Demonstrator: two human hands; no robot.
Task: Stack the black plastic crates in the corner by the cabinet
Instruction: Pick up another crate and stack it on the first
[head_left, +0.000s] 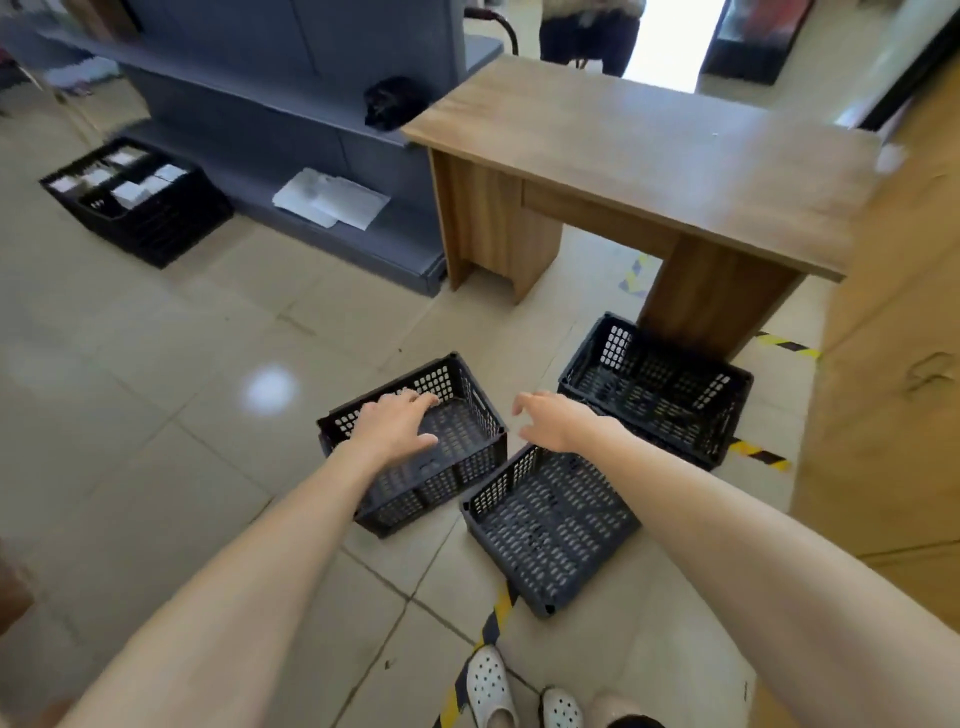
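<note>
Three empty black perforated plastic crates sit on the tiled floor in front of me. The left crate (457, 467) lies under my left hand (395, 423), whose spread fingers hover over its far rim. The near crate (550, 525) sits by my feet, below my right hand (553, 421), which is open with curled fingers and holds nothing. The right crate (660, 389) stands against the leg of the wooden desk (649, 156), beside the tall wooden cabinet (893, 364) on the right.
A fourth black crate (140, 200) filled with white packets stands far left by a grey shelving unit (291, 119). Yellow-black tape (493, 618) runs across the floor. A person stands behind the desk near the doorway. My white shoes (491, 686) are at the bottom.
</note>
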